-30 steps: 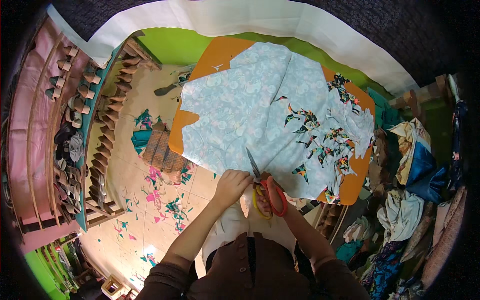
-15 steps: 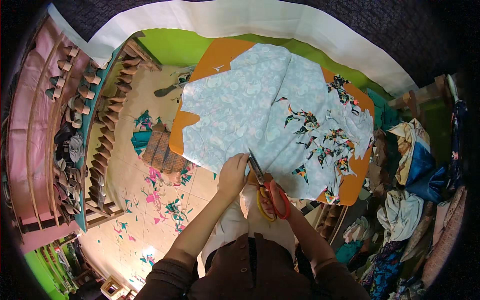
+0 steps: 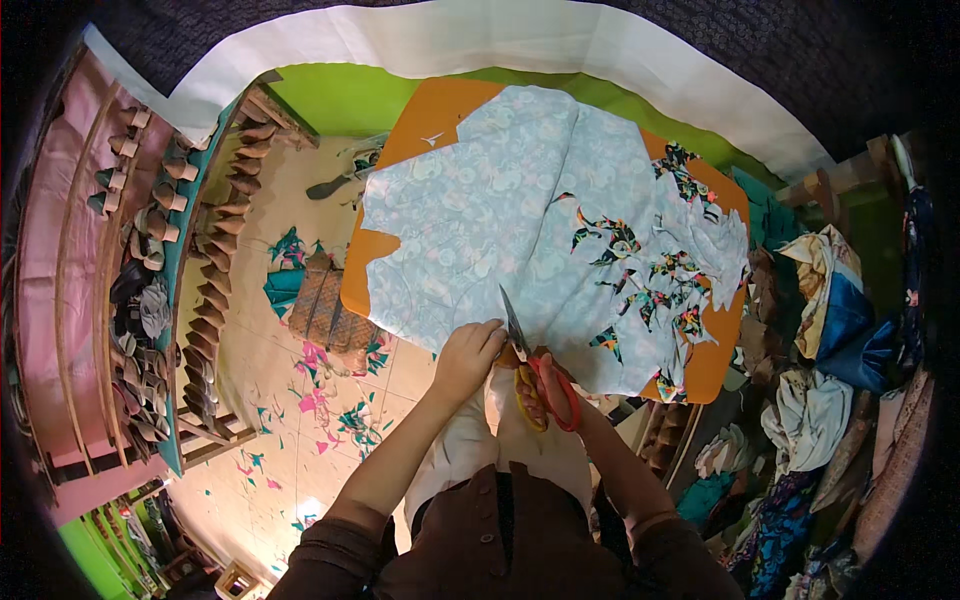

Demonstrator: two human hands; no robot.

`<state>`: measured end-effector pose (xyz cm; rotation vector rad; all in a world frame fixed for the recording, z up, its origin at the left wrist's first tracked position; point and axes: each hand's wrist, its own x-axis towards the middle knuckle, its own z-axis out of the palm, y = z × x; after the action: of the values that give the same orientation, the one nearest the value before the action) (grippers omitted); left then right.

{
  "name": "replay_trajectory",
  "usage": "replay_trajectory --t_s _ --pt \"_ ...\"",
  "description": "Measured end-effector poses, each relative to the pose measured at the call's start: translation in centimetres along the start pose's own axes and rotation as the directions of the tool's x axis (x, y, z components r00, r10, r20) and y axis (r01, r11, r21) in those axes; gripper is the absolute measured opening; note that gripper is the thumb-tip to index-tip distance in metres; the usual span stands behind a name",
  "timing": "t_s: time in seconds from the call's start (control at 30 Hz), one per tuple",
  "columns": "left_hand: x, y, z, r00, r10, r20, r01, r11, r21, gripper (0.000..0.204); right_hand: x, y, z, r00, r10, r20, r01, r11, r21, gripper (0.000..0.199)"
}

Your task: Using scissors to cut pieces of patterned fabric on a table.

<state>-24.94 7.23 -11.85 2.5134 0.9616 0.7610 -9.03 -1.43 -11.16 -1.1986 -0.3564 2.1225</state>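
Note:
A large light blue patterned cloth (image 3: pixel 480 190) lies over an orange table (image 3: pixel 392 120). Its near edge hangs toward my lap, with a slit-like gap close to my hands. My right hand (image 3: pixel 545 392) grips scissors (image 3: pixel 516 328) with one red and one yellow handle, their blades pointing away from me over the cloth. Just left of the blades, my left hand (image 3: pixel 468 362) is closed on the cloth's near edge, its fingertips partly hidden. Dark floral scraps (image 3: pixel 655 290) lie crumpled on the cloth's right side.
Shoe racks (image 3: pixel 185 250) line the left wall. On the tiled floor are a brown woven bag-like item (image 3: pixel 330 315) and pink and teal cloth scraps (image 3: pixel 315 400). Heaped fabrics (image 3: pixel 805 415) fill the right side. A white curtain (image 3: pixel 480 38) spans the far side.
My left hand has drawn slightly back toward me. The scissors have shifted a little, their blades now showing more fully over the cloth. The cloth stays nearly in place.

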Motion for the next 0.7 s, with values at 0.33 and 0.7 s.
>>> replay_trajectory --t_s 0.33,0.7 --pt "-0.8 -1.3 -0.5 1.000 0.022 0.001 -0.022 0.999 -0.029 0.027 -0.6 -0.1 1.9 0.993 0.043 -0.108 -0.036 0.997 0.065 0.055" --pt "-1.0 -2.7 -1.7 0.989 0.139 0.049 -0.137 0.989 -0.049 0.031 1.9 -0.1 3.2 0.996 -0.067 -0.063 0.072 0.995 0.066 0.049"
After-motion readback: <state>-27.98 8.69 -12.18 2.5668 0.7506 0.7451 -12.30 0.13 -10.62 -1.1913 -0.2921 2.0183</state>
